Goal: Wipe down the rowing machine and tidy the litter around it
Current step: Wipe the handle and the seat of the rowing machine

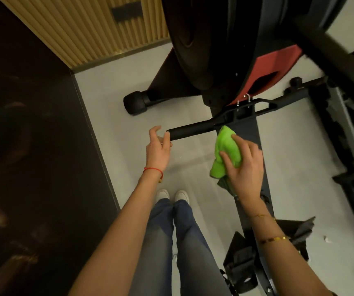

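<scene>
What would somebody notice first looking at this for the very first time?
The bright green cloth stands out most, gripped in the right hand just below the black handle bar at the centre. The left hand is at the bar's free end, with a finger or thumb against it. Above them looms the rowing machine, with a red panel on its right side.

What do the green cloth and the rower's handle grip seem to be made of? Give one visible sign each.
Green cloth: probably microfibre, fuzzy and matte, bunching softly under the right hand.
Handle grip: likely foam or rubber, dull black without shine.
</scene>
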